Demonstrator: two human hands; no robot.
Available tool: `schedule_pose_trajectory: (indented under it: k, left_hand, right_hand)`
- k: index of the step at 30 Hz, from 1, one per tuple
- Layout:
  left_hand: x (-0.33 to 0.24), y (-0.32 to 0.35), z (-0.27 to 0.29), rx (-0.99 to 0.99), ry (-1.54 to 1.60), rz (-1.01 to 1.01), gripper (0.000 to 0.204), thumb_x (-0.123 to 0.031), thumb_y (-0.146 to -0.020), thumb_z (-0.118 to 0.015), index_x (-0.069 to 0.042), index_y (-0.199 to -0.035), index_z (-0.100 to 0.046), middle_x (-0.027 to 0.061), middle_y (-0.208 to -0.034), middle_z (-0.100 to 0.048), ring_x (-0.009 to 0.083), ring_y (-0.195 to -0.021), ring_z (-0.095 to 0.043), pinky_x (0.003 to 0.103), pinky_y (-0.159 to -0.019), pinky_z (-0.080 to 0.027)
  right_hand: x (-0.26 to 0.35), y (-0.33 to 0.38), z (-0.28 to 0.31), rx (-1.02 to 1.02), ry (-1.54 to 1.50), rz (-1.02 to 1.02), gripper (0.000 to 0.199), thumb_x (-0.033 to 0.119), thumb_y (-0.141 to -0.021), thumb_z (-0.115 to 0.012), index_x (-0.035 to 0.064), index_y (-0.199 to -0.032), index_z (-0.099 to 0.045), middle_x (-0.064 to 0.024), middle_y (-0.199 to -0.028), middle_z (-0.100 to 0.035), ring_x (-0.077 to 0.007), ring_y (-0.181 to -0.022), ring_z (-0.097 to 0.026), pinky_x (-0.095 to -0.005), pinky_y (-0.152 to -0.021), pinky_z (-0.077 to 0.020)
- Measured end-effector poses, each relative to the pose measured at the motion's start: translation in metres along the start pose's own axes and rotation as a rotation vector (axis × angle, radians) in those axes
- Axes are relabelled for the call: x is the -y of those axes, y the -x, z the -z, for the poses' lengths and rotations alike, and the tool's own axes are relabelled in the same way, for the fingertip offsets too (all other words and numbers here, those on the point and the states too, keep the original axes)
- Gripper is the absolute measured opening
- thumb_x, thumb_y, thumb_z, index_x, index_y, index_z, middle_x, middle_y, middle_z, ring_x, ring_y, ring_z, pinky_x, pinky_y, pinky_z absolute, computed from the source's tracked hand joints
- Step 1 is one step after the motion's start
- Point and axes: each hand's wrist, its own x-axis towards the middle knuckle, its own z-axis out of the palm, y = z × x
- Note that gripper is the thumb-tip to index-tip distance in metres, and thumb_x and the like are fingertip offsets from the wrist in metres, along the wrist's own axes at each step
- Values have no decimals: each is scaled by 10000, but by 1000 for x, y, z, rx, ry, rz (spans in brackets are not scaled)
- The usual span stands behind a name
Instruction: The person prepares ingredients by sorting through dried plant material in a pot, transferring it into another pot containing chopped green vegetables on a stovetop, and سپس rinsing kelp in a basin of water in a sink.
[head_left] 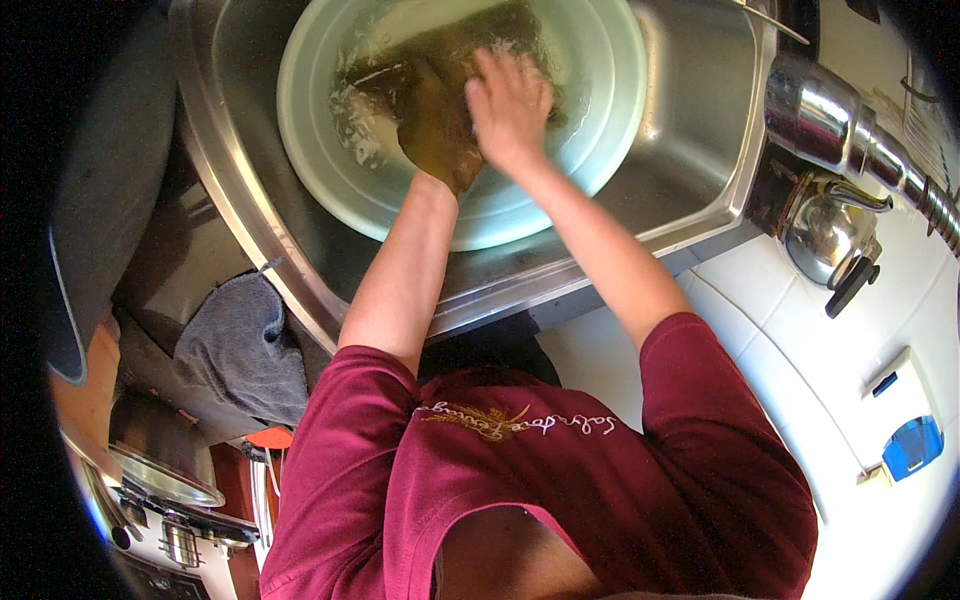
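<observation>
A pale green round basin (301, 150) with soapy water stands in the sink, and a wet dark brown cloth (490, 38) lies in it. My left hand (440, 140) reaches into the basin with the brown cloth draped over it, so its fingers are hidden. Beside it, my right hand (510, 108) lies over the cloth with its fingers stretched and slightly apart, a little blurred. Whether its palm presses on the cloth I cannot tell.
The stainless steel sink (700, 185) surrounds the basin. A grey towel (245, 345) hangs at the left, above a steel pot (165, 450). At the right are a metal kettle (830, 235) and a thick chrome pipe (815, 105). A blue object (912, 447) sits on the white tiles.
</observation>
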Motion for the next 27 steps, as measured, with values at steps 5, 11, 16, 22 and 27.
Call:
schedule_pose_trajectory:
  k: [5, 11, 16, 22, 27]
  left_hand:
    - [-4, -5, 6, -56, -215, 93, 436, -433, -910, -452, -87, -1171, -503, 55, -1122, -549, 200, -1000, -509, 334, -872, -426]
    - [-12, -23, 53, -35, -292, -4, 296, -379, -889, -528, -92, -926, -587, 16, -849, -577, 142, -751, -541, 276, -638, -469]
    - [-6, -11, 25, -69, -292, 23, 390, -429, -906, -469, -94, -1097, -532, 28, -995, -570, 157, -865, -554, 295, -733, -484]
    - [13, 2, 37, 98, -212, 72, 433, -386, -946, -366, -147, -1307, -367, 31, -1312, -402, 184, -1170, -387, 362, -1004, -313]
    - [25, 24, 16, 164, -169, 28, 486, -341, -949, -379, -160, -1386, -268, 4, -1388, -315, 167, -1275, -281, 319, -1058, -232]
  right_hand:
    - [-11, 1, -12, -72, -12, -155, 506, 362, -906, -400, 0, -1258, -424, -235, -1299, -396, -356, -1225, -347, -511, -1024, -200]
    - [39, 45, 30, 450, -509, -288, 522, 326, -938, -363, -28, -1320, -329, -229, -1398, -272, -330, -1294, -283, -364, -1059, -237]
    - [-17, -18, 17, -1, -416, -278, 433, 328, -896, -460, 0, -1175, -503, -264, -1274, -428, -377, -1235, -352, -430, -995, -302]
    - [24, 25, -1, 293, -274, -189, 603, 462, -926, -255, 61, -1375, -286, -203, -1439, -190, -343, -1339, -171, -490, -1076, -91]
    - [20, 7, 11, 393, -162, 132, 490, 440, -935, -273, 157, -1295, -446, -140, -1411, -300, -285, -1333, -222, -478, -1080, -74]
